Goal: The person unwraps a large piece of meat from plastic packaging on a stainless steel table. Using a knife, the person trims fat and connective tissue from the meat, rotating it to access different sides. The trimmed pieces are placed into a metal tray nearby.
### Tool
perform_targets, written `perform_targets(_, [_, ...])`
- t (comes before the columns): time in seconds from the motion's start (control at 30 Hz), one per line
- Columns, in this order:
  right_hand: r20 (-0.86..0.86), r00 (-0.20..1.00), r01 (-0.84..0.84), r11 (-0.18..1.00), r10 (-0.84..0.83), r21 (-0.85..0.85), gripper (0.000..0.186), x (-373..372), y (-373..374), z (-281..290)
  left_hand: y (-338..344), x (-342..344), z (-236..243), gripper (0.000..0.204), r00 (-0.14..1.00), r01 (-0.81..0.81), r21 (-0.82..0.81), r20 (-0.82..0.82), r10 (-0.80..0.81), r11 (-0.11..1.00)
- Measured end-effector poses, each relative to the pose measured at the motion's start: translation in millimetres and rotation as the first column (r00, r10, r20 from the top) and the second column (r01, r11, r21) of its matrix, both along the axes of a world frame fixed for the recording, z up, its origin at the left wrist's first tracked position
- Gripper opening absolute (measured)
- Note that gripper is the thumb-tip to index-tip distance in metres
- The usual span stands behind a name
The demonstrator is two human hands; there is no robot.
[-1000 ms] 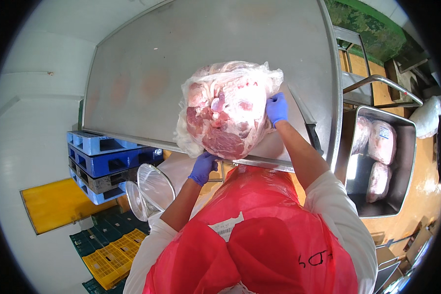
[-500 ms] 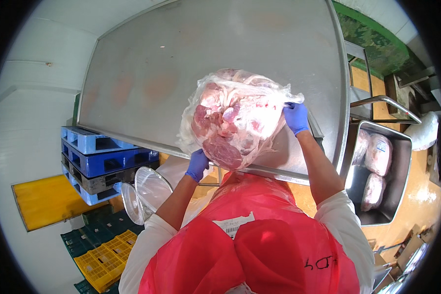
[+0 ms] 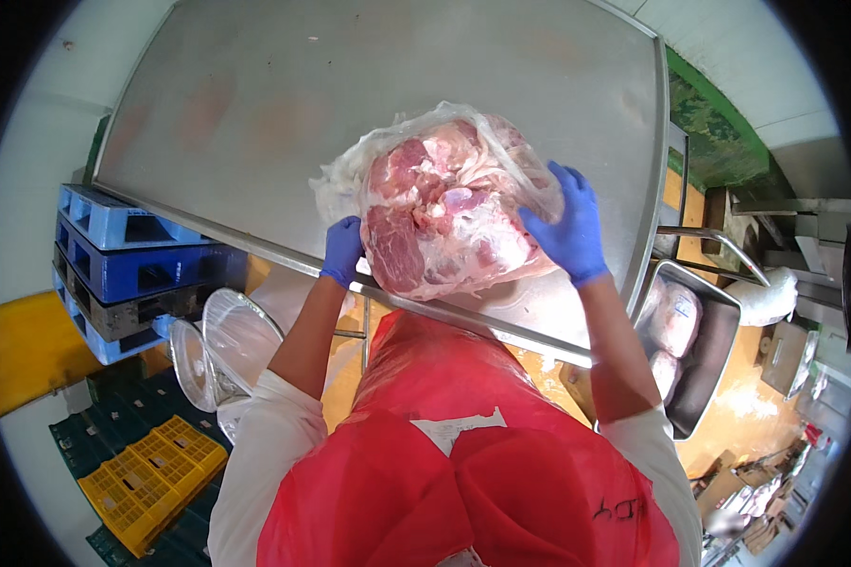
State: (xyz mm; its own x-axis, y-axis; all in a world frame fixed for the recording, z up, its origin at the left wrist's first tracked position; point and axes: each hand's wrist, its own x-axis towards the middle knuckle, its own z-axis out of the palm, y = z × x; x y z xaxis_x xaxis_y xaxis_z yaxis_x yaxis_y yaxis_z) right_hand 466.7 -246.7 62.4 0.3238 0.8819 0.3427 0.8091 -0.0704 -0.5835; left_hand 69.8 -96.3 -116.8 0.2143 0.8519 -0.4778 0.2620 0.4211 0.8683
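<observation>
A large piece of raw pink meat lies near the front edge of the steel table, wrapped loosely in a clear plastic bag. My left hand, in a blue glove, has its fingers curled on the bag at the meat's left side. My right hand, also blue-gloved, is at the right side, thumb and fingers spread apart against the bag and meat. The knife seen earlier at the right is hidden.
Stacked blue and black pallets and plastic-lined round containers stand at the left, with yellow and dark green crates below. At the right are a steel tub of bagged meat and a metal cart handle.
The meat has turned slightly and its bag edge has shifted. My left hand has moved up along the left side, and my right hand's fingers have spread from their grip.
</observation>
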Motion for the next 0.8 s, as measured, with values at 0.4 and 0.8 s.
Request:
perform_targets(0.4, [0.107,0.986,-0.095,0.958,0.128,-0.271,0.039,21.6,53.9,-23.0,-68.1,4.7,71.2,0.056,0.987,-0.103,0.154,0.14,0.081,0.983])
perform_targets(0.8, [0.186,0.981,0.117,0.925,-0.051,-0.362,0.03,57.8,87.6,-47.5,-84.3,3.8,52.3,0.033,0.99,0.035,0.115,0.135,-0.051,0.993])
